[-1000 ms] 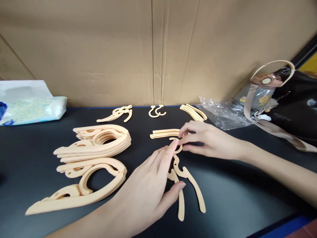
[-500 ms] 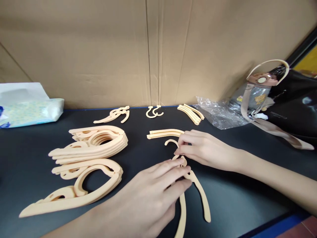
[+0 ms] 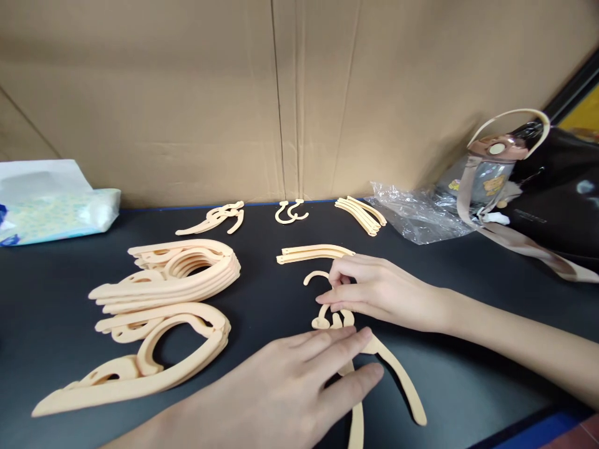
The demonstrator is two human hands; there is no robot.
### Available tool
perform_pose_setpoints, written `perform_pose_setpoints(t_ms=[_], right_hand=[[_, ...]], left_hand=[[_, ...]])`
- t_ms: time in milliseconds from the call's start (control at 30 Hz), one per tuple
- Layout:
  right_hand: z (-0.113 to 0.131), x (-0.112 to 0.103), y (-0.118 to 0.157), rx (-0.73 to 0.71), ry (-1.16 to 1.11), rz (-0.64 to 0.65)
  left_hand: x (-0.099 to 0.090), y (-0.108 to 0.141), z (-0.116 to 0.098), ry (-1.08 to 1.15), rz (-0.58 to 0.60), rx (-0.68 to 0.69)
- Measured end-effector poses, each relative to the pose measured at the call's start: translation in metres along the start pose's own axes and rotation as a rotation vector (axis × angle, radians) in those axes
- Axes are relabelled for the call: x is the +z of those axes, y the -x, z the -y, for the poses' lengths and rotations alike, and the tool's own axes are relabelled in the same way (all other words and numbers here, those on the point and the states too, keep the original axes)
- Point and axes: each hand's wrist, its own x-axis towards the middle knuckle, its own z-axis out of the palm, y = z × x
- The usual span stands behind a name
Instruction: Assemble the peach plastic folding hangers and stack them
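With thumb and fingers closed, my right hand [image 3: 374, 290] pinches a cream plastic hanger hook [image 3: 317, 275], its curved end showing to the left. Below it, my left hand [image 3: 299, 380] lies over a cream folding hanger [image 3: 402, 380], fingers stretched and apart, thumb hidden. One hanger arm sticks out right of the fingers and another runs toward the near edge. The joint between the arms is partly covered by the fingers. A small rounded end [image 3: 321, 323] shows between the hands. Just beyond my right hand lie two slim curved strips [image 3: 313, 252].
Stacked folded hangers [image 3: 201, 280] lie at left on the black table [image 3: 262, 287]. Along the back are loose hanger arms [image 3: 213, 218], two hooks [image 3: 291, 213], several strips [image 3: 360, 215] and a clear plastic bag [image 3: 412, 215]. A tissue pack [image 3: 60, 206] and strapped bottle [image 3: 491, 168] flank them.
My left hand has shifted slightly right, its fingers more spread. The hanger arms have swung right. My right hand has moved a little toward me and left with the hook.
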Motion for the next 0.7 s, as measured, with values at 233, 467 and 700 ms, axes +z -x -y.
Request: perform_pose_setpoints(t_ms=[233, 467, 700], right_hand=[[-0.001, 0.003, -0.001, -0.012, -0.002, -0.058], [0.000, 0.006, -0.002, -0.068, 0.149, -0.060], [0.001, -0.006, -0.001, 0.018, 0.201, -0.155]], left_hand=[[-0.001, -0.004, -0.004, -0.046, -0.021, 0.015], [0.001, -0.001, -0.002, -0.049, -0.065, 0.043], [0.012, 0.005, 0.005, 0.087, -0.121, -0.088]])
